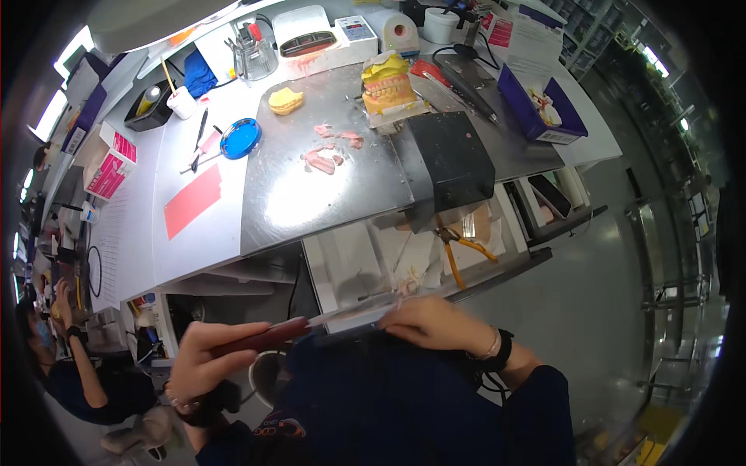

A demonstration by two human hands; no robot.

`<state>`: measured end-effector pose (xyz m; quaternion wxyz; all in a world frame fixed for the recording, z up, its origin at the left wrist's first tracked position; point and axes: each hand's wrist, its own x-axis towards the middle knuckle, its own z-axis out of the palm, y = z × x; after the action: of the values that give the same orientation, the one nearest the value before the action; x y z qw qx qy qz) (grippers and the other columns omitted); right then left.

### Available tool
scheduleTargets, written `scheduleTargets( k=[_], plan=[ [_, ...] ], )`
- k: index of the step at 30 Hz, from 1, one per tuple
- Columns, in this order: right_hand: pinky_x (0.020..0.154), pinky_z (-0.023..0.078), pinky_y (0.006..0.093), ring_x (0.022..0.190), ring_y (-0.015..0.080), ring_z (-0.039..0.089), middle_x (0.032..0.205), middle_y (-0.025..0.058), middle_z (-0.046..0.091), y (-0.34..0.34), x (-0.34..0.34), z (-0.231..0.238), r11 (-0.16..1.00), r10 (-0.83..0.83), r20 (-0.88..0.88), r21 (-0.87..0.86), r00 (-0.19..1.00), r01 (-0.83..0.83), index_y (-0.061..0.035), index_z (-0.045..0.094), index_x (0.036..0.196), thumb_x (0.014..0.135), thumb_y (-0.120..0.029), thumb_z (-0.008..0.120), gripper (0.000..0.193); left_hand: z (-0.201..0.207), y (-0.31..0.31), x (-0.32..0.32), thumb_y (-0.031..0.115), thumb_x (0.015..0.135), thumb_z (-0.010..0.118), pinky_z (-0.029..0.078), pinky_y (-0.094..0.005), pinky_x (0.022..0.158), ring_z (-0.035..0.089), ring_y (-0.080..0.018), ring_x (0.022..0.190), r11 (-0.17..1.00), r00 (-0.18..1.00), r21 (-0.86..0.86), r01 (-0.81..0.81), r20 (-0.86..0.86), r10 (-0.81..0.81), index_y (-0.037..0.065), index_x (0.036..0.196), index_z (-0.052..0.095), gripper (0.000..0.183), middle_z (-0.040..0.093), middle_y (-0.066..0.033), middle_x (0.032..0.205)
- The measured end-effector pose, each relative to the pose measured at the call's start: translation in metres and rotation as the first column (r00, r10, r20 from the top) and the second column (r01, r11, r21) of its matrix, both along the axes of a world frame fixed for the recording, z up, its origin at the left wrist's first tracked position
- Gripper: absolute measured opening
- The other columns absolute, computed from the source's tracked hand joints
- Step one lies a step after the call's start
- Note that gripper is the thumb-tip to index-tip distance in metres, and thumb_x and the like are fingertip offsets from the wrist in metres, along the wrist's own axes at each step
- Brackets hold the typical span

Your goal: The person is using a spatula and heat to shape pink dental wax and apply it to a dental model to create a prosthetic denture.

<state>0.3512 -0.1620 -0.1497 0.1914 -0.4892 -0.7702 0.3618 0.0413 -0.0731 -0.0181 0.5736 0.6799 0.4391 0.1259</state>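
My left hand, in the lower left of the frame, grasps the dark red handle of a knife-like tool between thumb and fingers. The tool lies lower centre, its pale blade pointing right and slightly up. My right hand, just right of lower centre, has its fingers curled near the blade's far end; I cannot tell whether they pinch it or something beside it.

Above my hands, at centre, a pulled-out drawer holds pliers with yellow-orange handles, among pale scraps. A dark block juts over it from the metal worktop. Pink pieces lie on that metal in the upper centre, below a small yellowish piece. A dental model with pink gums and teeth stands behind the block. In the upper left are a blue round lid and a flat pink sheet. A purple box sits upper right. Another person is at the lower left.
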Motion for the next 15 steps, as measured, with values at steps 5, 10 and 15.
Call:
scheduleTargets(
  k=[5, 10, 15],
  plan=[
    [0.092, 0.043, 0.0296, 0.105, 0.0188, 0.056, 0.112, 0.0104, 0.061, 0.011, 0.001, -0.008, 0.921, -0.324, -0.651, -0.384, 0.686, 0.07, -0.0006, 0.059, 0.111, 0.091, -0.014, 0.052, 0.025, -0.069, -0.007, 0.031, 0.012, 0.083, 0.06, 0.043, -0.019, 0.061, 0.055, -0.0073, 0.068, 0.859, 0.973, -0.505, -0.086, 0.144, 0.182, -0.006, 0.114, 0.059, 0.036, 0.065, -0.0046, 0.084],
    [0.09, 0.043, 0.0272, 0.101, 0.0193, 0.058, 0.107, 0.0112, 0.062, 0.018, 0.066, -0.062, 0.758, -0.64, -0.186, -0.314, 0.746, 0.572, -0.0026, 0.059, 0.113, 0.087, -0.009, 0.049, 0.028, -0.09, 0.002, 0.013, 0.019, 0.085, 0.057, 0.025, -0.0162, 0.045, 0.036, -0.0018, 0.051, 0.83, 0.931, -0.528, -0.18, 0.181, 0.317, -0.003, 0.114, 0.06, 0.037, 0.06, 0.0, 0.075],
    [0.097, 0.037, 0.0443, 0.107, 0.0312, 0.054, 0.108, 0.0193, 0.059, 0.049, 0.092, -0.095, 0.824, -0.509, 0.624, 0.553, 0.593, 0.125, 0.0026, 0.057, 0.107, 0.078, -0.008, 0.053, 0.031, -0.091, 0.0, 0.016, 0.019, 0.085, 0.057, 0.025, -0.0164, 0.045, 0.035, -0.0016, 0.051, 0.847, 0.928, -0.494, -0.194, 0.188, 0.322, -0.003, 0.114, 0.06, 0.036, 0.059, 0.0011, 0.074]
  ],
)
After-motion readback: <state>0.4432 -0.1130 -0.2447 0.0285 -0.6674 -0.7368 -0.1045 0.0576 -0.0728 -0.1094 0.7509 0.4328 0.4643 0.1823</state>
